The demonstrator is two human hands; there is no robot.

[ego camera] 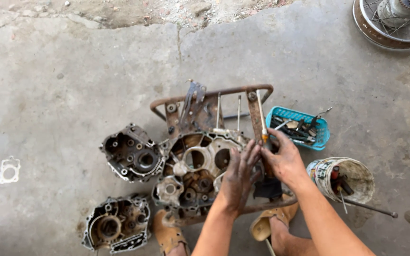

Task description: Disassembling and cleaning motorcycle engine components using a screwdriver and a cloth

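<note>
Right hand [284, 159] clenches one screwdriver [262, 118], upright over one engine crankcase [198, 168] on the rusty stand [209, 97]. Left hand [239, 175] lies flat on that crankcase, grasping nothing. Left of the grip: two loose casings [133, 152]. Right: one blue basket [321, 137], one bucket [357, 176].

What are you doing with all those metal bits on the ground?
A person crouches on a concrete floor over an opened engine case that rests on a rusty metal frame. Their greasy left hand presses on the case's right side, while the right hand holds a thin tool with an orange part upright beside it. Two more engine case halves lie to the left. A blue basket of tools and a dirty white bucket sit to the right.
</note>
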